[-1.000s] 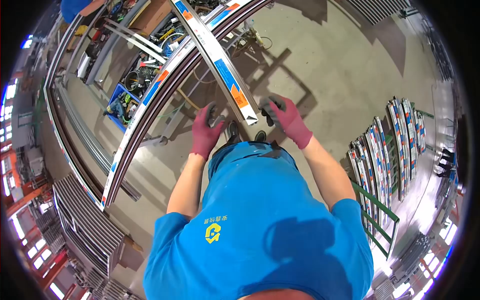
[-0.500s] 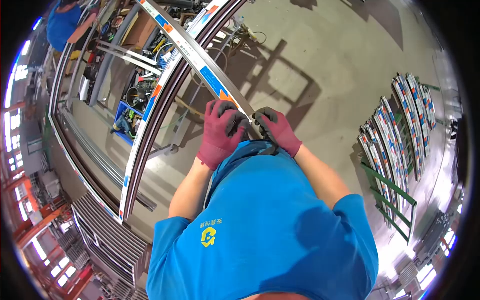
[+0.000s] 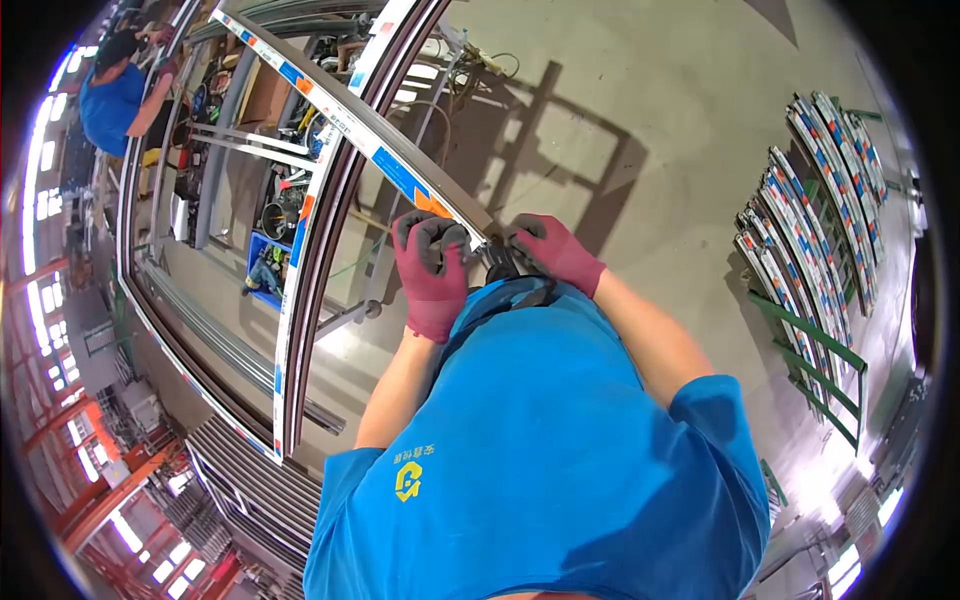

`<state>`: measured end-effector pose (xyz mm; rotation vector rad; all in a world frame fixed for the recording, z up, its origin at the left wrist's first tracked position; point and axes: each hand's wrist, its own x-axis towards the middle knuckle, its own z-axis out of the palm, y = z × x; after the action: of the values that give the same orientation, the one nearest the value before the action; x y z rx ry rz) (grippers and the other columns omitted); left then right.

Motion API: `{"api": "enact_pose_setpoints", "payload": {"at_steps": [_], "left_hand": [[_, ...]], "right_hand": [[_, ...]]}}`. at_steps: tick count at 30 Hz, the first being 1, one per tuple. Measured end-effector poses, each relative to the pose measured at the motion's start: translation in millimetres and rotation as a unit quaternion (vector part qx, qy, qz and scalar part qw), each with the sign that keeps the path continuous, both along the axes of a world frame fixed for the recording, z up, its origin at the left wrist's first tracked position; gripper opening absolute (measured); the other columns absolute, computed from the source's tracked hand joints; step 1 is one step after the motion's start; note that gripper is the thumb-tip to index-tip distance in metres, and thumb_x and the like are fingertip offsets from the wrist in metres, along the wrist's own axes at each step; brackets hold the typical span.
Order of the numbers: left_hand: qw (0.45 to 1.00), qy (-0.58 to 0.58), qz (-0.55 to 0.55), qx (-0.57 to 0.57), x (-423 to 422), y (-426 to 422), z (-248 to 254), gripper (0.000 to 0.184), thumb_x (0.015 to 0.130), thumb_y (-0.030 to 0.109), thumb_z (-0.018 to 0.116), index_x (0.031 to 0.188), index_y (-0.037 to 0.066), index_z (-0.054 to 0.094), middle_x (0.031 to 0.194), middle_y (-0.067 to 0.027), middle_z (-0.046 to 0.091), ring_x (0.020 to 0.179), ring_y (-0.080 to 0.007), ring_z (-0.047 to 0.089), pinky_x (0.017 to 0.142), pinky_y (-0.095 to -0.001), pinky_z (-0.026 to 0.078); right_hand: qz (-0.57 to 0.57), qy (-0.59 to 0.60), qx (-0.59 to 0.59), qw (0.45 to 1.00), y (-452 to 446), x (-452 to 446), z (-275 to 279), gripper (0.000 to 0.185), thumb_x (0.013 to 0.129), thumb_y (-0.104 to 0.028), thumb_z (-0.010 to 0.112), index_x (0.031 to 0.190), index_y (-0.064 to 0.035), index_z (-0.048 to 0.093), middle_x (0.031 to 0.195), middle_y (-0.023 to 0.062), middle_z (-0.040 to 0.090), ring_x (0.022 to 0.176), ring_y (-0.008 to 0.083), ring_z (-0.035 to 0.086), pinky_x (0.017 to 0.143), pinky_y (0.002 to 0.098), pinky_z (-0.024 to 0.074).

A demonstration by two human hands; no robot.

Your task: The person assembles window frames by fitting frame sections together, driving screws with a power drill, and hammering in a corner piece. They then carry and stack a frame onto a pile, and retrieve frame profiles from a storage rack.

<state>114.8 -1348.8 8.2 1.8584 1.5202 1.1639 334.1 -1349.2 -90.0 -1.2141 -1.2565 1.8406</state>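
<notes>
A long metal profile (image 3: 375, 140) with white, blue and orange film runs diagonally, its near end close to my waist. It lies across other long dark and white profiles (image 3: 330, 180). My left hand (image 3: 432, 262), in a maroon and grey glove, is curled at the left side of the near end; what its fingers hold, if anything, is hidden. My right hand (image 3: 545, 250), gloved alike, is closed just right of that end, with its fingertips bent in; anything between them is too small to make out.
A blue bin (image 3: 268, 270) with tools stands beyond the profiles at left. Another person (image 3: 112, 105) in blue is at the upper left. Stacked profiles (image 3: 800, 240) rest on a green rack (image 3: 825, 350) at right. More metal lengths (image 3: 245, 480) lie lower left.
Both hands have closed in around the profile's near end from farther apart. The view has shifted, and the profile now slants more to the left. The other person shows more fully.
</notes>
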Motion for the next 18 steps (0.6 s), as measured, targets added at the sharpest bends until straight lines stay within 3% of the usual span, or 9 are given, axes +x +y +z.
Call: {"api": "enact_pose_setpoints", "payload": {"at_steps": [1, 4, 6, 7, 9, 11, 13, 14, 18], "left_hand": [[1.0, -0.023, 0.0, -0.021, -0.7, 0.3, -0.7, 0.009, 0.093, 0.001, 0.066, 0.103, -0.001, 0.066, 0.111, -0.0159, 0.059, 0.105, -0.0303, 0.06, 0.093, -0.0392, 0.052], [0.997, -0.061, 0.003, -0.052, -9.4, 0.5, -6.2, 0.015, 0.094, -0.001, 0.064, 0.109, -0.001, 0.067, 0.116, -0.0152, 0.06, 0.108, -0.0273, 0.062, 0.092, -0.0366, 0.053], [0.999, -0.046, 0.011, -0.026, -16.6, 6.1, -7.1, 0.014, 0.101, 0.002, 0.063, 0.114, -0.001, 0.067, 0.115, -0.0115, 0.064, 0.104, -0.0201, 0.065, 0.089, -0.0304, 0.055], [0.991, -0.115, 0.021, -0.061, -15.0, 5.2, -2.5, 0.023, 0.101, 0.004, 0.065, 0.123, -0.002, 0.065, 0.118, -0.011, 0.066, 0.106, -0.0191, 0.067, 0.091, -0.0318, 0.055], [0.995, -0.086, 0.024, -0.045, -15.8, 8.8, 9.1, 0.024, 0.1, 0.005, 0.065, 0.122, -0.003, 0.065, 0.118, -0.0131, 0.063, 0.103, -0.0212, 0.067, 0.092, -0.033, 0.055], [0.998, -0.058, 0.019, -0.029, -20.5, 11.2, 8.4, 0.026, 0.1, 0.009, 0.067, 0.123, -0.002, 0.065, 0.116, -0.0115, 0.062, 0.103, -0.0211, 0.067, 0.092, -0.0335, 0.054], [0.994, -0.068, 0.054, -0.063, -16.9, 8.6, 9.1, 0.028, 0.101, 0.013, 0.068, 0.124, -0.001, 0.065, 0.116, -0.0095, 0.063, 0.103, -0.0199, 0.066, 0.09, -0.0334, 0.055], [0.991, -0.074, 0.071, -0.082, -14.8, 6.7, 8.2, 0.029, 0.101, 0.015, 0.069, 0.125, 0.0, 0.065, 0.117, -0.0085, 0.063, 0.103, -0.0193, 0.066, 0.09, -0.0333, 0.055], [0.992, -0.075, 0.085, -0.062, -23.3, 15.8, -8.3, 0.032, 0.101, 0.018, 0.07, 0.126, -0.001, 0.064, 0.119, -0.009, 0.066, 0.106, -0.0193, 0.066, 0.09, -0.0348, 0.055]], "right_hand": [[0.008, -0.046, -0.002, 0.999, -2.4, 7.6, 4.5, 0.029, 0.104, -0.018, 0.062, 0.125, 0.0009, 0.069, 0.105, 0.0086, 0.072, 0.097, 0.0146, 0.064, 0.09, 0.035, 0.0527], [-0.029, 0.007, 0.092, 0.995, -2.1, 23.6, 21.6, 0.034, 0.1, -0.017, 0.06, 0.127, 0.0024, 0.067, 0.104, 0.0053, 0.071, 0.092, 0.0148, 0.063, 0.088, 0.0343, 0.0536], [-0.044, 0.063, 0.041, 0.996, 7.1, 29.0, 77.9, 0.037, 0.098, -0.015, 0.061, 0.13, 0.001, 0.067, 0.107, 0.005, 0.071, 0.093, 0.0137, 0.064, 0.088, 0.034, 0.0536], [-0.05, 0.092, 0.016, 0.994, 11.2, 30.7, 111.2, 0.038, 0.097, -0.015, 0.062, 0.132, 0.0003, 0.066, 0.109, 0.0048, 0.071, 0.094, 0.0132, 0.064, 0.088, 0.0338, 0.0537], [-0.007, 0.211, 0.047, 0.976, 12.9, 35.0, 165.8, 0.039, 0.096, -0.011, 0.062, 0.134, -0.0067, 0.069, 0.116, 0.0122, 0.072, 0.103, 0.0179, 0.069, 0.093, 0.0357, 0.0553], [0.088, 0.12, 0.335, 0.931, 17.5, 40.0, 216.1, 0.042, 0.092, -0.008, 0.061, 0.134, -0.0079, 0.069, 0.118, 0.0103, 0.073, 0.098, 0.0233, 0.073, 0.085, 0.0361, 0.0589], [0.064, 0.014, 0.59, 0.805, 16.1, 32.9, 265.1, 0.038, 0.084, -0.021, 0.071, 0.121, -0.0122, 0.078, 0.092, 0.0074, 0.068, 0.075, 0.0274, 0.067, 0.062, 0.0411, 0.0539], [0.047, -0.017, 0.648, 0.76, 15.5, 31.3, 279.3, 0.038, 0.084, -0.021, 0.071, 0.121, -0.0121, 0.077, 0.092, 0.0075, 0.068, 0.075, 0.0276, 0.068, 0.062, 0.0411, 0.0541], [0.033, -0.031, 0.691, 0.722, 8.6, 16.1, 296.8, 0.038, 0.085, -0.021, 0.071, 0.122, -0.0117, 0.076, 0.094, 0.008, 0.069, 0.077, 0.0285, 0.068, 0.063, 0.041, 0.0547]]}}
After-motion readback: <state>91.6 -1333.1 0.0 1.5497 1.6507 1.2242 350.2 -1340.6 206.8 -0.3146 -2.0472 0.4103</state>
